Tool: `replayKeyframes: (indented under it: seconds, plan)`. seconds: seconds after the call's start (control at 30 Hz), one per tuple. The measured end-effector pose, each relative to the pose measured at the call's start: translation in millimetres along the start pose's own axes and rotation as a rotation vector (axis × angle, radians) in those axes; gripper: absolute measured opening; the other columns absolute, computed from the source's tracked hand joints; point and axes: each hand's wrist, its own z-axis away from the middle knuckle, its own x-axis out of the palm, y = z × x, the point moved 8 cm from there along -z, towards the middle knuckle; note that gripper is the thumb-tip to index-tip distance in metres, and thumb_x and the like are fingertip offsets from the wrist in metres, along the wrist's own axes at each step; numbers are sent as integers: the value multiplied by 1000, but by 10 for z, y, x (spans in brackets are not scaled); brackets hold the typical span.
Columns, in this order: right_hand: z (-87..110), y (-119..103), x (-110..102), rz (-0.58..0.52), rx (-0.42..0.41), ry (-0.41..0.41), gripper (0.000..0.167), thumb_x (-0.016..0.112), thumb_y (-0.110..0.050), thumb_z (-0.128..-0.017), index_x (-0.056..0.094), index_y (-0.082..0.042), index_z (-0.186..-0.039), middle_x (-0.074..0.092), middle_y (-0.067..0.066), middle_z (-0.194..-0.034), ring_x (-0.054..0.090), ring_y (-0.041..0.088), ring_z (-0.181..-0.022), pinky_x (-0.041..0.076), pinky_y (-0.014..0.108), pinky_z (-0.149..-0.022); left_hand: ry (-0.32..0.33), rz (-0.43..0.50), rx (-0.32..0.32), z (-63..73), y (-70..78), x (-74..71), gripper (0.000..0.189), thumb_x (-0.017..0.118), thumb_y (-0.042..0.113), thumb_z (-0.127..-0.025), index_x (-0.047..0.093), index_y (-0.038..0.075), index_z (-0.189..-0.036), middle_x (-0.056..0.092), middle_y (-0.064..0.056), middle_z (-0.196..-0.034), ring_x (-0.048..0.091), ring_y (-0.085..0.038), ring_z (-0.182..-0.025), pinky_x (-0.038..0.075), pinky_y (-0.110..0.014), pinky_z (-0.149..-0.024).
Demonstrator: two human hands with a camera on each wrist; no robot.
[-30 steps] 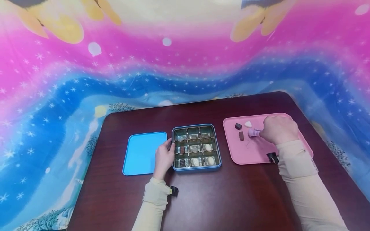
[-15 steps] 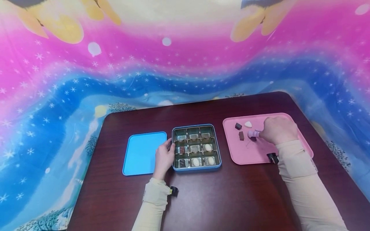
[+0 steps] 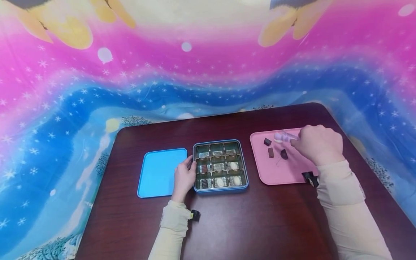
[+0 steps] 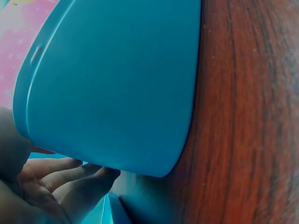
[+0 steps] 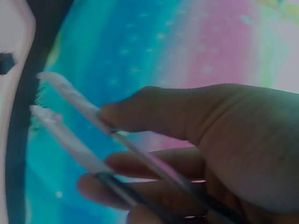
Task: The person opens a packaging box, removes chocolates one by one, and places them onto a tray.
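My right hand (image 3: 320, 144) holds metal tongs with pale lilac tips (image 3: 283, 137) over the pink tray (image 3: 276, 177). In the right wrist view the two arms of the tongs (image 5: 77, 151) stand apart, with thumb and fingers around them. In the head view the tips overlap a white chocolate (image 3: 277, 141). Several dark chocolates (image 3: 271, 152) lie nearby on the tray. My left hand (image 3: 184, 179) rests against the left side of a blue tin (image 3: 221, 191), its fingers (image 4: 60, 179) extended along the wall. The tin's gold insert has nine compartments, several with brown or white chocolates.
A light blue lid (image 3: 162, 173) lies on the dark red wooden table (image 3: 227, 224), left of the tin. Behind the table hangs a colourful printed cloth (image 3: 208, 79).
My right hand and the tongs have moved up and slightly right, from a dark chocolate to the white one. That dark chocolate now shows fully on the tray. The left hand keeps still.
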Motion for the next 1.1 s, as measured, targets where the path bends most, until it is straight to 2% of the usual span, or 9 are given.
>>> replayKeyframes:
  seconds: [0.1, 0.2, 0.3, 0.43, 0.53, 0.7, 0.9, 0.97, 1.1]
  plan:
    - [80, -147, -175, -30, -43, 125, 33, 72, -47, -86, 74, -15, -77, 52, 3, -53, 48, 30, -49, 37, 44, -38, 2, 0, -1, 1, 3, -3, 43, 58, 17, -103, 56, -4, -140, 62, -23, -134, 62, -32, -123, 53, -44, -100]
    - [142, -325, -307, -63, -106, 225, 30, 75, -40, -82, 78, -14, -96, 52, -1, -52, 45, 29, -48, 32, 41, -37, -1, 4, -1, 0, 11, -7, 43, 58, 17, -103, 56, -5, -140, 62, -24, -134, 62, -32, -123, 53, -45, -101]
    - [173, -537, -372, -89, -203, 302, 29, 79, -37, -80, 78, -13, -98, 51, -4, -52, 43, 25, -46, 30, 38, -37, -5, 10, -5, -4, 6, -6, 44, 57, 18, -104, 55, -5, -141, 61, -24, -136, 61, -33, -124, 52, -45, -101]
    - [172, -816, -344, -142, -335, 335, 23, 78, -30, -82, 76, -12, -96, 52, -10, -49, 43, 14, -41, 31, 33, -39, -8, 11, -7, -4, 3, -5, 44, 57, 18, -104, 55, -4, -141, 60, -24, -137, 61, -33, -125, 52, -45, -102]
    - [159, -1024, -267, -153, -416, 325, 21, 76, -28, -83, 76, -10, -95, 53, -11, -49, 44, 8, -40, 32, 31, -39, -7, 9, -6, 2, 8, -7, 44, 57, 18, -104, 55, -4, -141, 60, -24, -137, 61, -33, -125, 52, -45, -101]
    - [139, -1363, -132, -128, -506, 304, 26, 77, -28, -83, 77, -6, -96, 54, -5, -55, 40, 13, -43, 31, 29, -39, -6, -2, 0, 7, 15, 0, 43, 57, 18, -104, 56, -4, -141, 61, -23, -135, 62, -33, -123, 53, -45, -100]
    - [114, -1702, 61, -105, -525, 145, 29, 74, -32, -89, 77, -6, -102, 51, -5, -55, 39, 11, -42, 30, 27, -37, -3, -14, -6, 7, -4, 12, 43, 56, 18, -104, 56, -3, -141, 62, -22, -135, 62, -32, -123, 54, -45, -99]
    - [112, -1799, 141, -84, -532, 89, 27, 72, -33, -91, 77, -9, -100, 50, -7, -54, 40, 11, -42, 30, 26, -37, -1, -15, -4, 7, -1, 9, 43, 56, 19, -104, 56, -3, -141, 62, -23, -135, 62, -32, -123, 54, -45, -99]
    - [127, -2000, 275, -51, -582, 23, 21, 71, -33, -92, 75, -13, -84, 50, -7, -53, 44, 13, -45, 34, 28, -38, 6, -25, -2, 3, 8, -1, 42, 57, 18, -104, 57, -3, -140, 62, -22, -135, 63, -32, -122, 54, -45, -99]
